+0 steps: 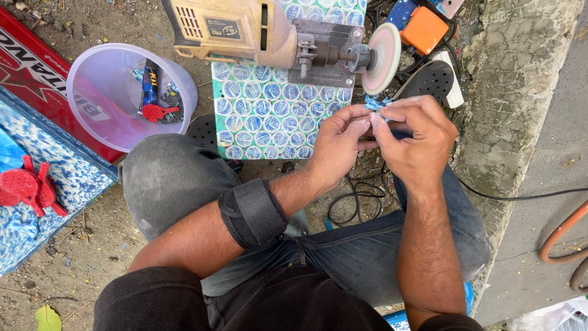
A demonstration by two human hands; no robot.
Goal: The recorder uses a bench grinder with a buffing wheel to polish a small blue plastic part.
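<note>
My left hand [339, 143] and my right hand [416, 138] meet in front of me, fingers pinched together on a small blue mottled piece [375, 104]. Most of that piece is hidden by my fingertips. It is held just below the pink-white grinding wheel [383, 57] of a beige electric grinder [236, 27]. The grinder lies on a block [269, 116] covered with blue and white round caps. A black strap [252, 213] wraps my left forearm. I sit with knees in grey jeans.
A clear plastic bowl [110, 92] at the left holds small red and blue pieces. Red plastic parts [27, 187] lie on a blue-white speckled slab [67, 178]. An orange device [424, 29] and black cables [355, 205] sit near a concrete kerb [520, 92].
</note>
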